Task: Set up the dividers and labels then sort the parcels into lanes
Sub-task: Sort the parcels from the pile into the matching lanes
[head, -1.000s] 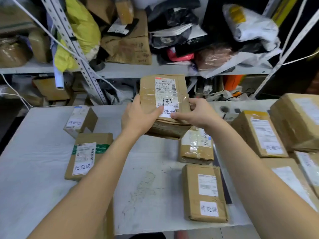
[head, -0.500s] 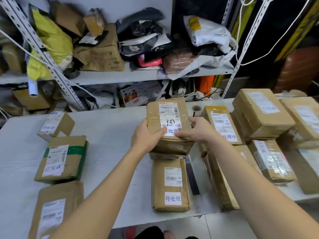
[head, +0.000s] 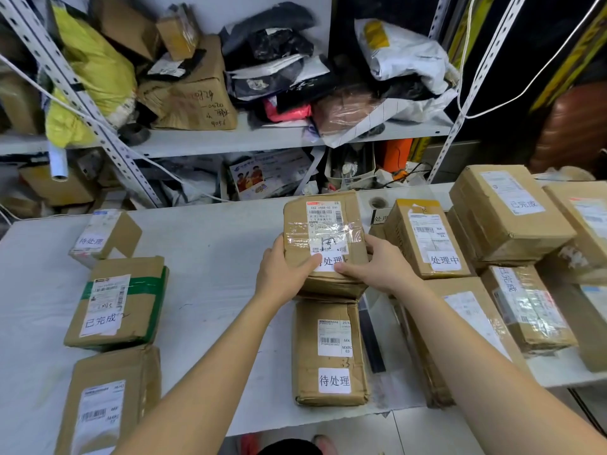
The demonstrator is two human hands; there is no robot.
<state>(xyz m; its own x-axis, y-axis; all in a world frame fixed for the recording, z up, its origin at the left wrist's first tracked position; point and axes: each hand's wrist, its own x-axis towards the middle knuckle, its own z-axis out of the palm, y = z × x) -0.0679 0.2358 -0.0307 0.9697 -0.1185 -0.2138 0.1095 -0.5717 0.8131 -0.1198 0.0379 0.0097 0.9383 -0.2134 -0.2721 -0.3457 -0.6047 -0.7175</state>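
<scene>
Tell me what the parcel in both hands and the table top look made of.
Held parcel: likely brown cardboard, matte, creased edges, glossy clear tape across its white paper label. Table top: white, matte, scuffed; possibly laminate or plastic sheet.

Two bare forearms, with the left hand (head: 282,274) and right hand (head: 377,267) uncovered; a dark garment (head: 289,449) and seemingly reddish footwear (head: 248,443) at the bottom edge.

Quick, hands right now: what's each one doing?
Left hand: grips the taped parcel at its left edge.
Right hand: grips the same parcel's right edge.
</scene>
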